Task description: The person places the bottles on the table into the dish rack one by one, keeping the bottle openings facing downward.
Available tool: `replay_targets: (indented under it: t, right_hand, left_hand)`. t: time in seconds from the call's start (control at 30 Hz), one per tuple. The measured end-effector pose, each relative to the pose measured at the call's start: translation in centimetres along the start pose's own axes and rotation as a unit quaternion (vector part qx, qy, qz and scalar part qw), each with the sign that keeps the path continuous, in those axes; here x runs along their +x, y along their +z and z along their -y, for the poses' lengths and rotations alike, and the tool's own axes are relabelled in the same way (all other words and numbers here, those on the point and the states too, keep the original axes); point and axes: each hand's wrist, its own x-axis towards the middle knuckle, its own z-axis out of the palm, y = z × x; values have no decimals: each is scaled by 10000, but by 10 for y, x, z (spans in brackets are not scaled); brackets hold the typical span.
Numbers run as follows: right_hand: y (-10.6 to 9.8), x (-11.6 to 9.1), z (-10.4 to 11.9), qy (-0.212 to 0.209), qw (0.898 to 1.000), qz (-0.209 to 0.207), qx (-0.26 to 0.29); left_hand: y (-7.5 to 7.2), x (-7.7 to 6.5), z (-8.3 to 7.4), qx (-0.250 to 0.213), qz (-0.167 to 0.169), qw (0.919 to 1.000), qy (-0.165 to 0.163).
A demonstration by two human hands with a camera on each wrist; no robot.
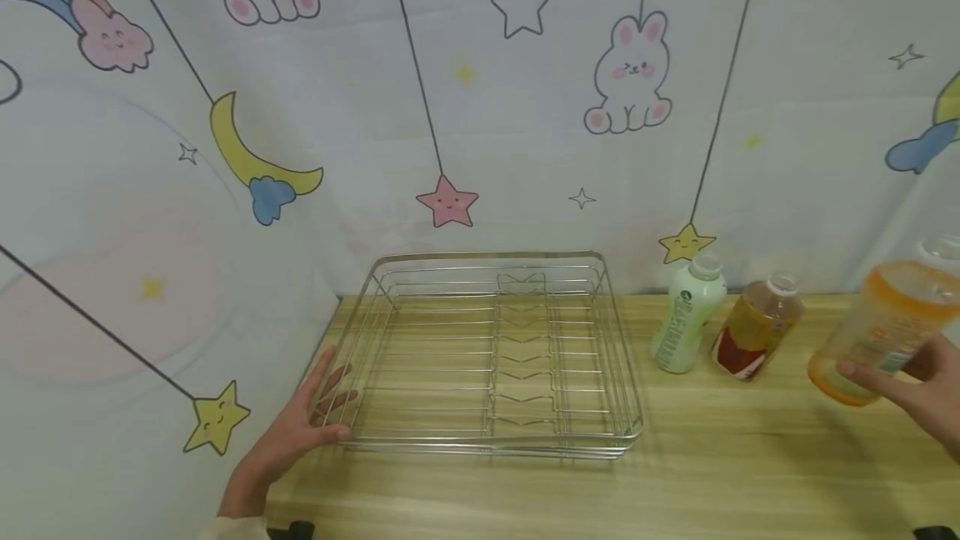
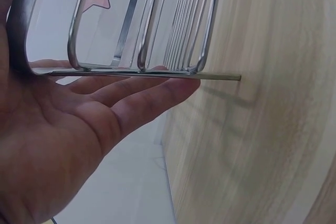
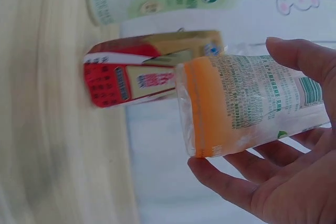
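A metal wire rack (image 1: 487,256) sits on the wooden table, with a row of zigzag wires inside. My left hand (image 1: 288,432) holds its left side near the front corner. The left wrist view shows the fingers (image 2: 152,95) stretched along the outside of the wires. On the far right, my right hand (image 1: 926,394) grips a clear plastic bottle (image 1: 877,340) with orange bands, thumb on one side and fingers on the other. This bottle is tilted, and its printed label (image 3: 257,93) faces the right wrist camera.
Right of the rack stand a pale green bottle (image 1: 686,319) and a bottle with a red and gold label (image 1: 753,332), close together near the table's back edge. A white cloth (image 1: 525,123) printed with rabbits and stars hangs behind the table (image 1: 697,473).
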Motion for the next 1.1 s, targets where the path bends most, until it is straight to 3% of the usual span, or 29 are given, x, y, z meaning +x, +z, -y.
replay_targets:
  t: [0.2, 0.4, 0.67, 1.1]
  right_hand:
    - [0, 3, 29, 213, 9985, 307, -396]
    - [7, 7, 62, 718, 9846, 1333, -873]
    - [22, 7, 93, 354, 9788, 1687, -1105]
    - [41, 13, 126, -131, 9681, 2270, -1057]
  left_hand:
    - [0, 0, -3, 66, 3, 10000, 20]
    - [0, -1, -1, 14, -74, 9999, -124]
    - [1, -5, 1, 53, -178, 9995, -236]
    - [-1, 0, 1, -9, -17, 10000, -40]
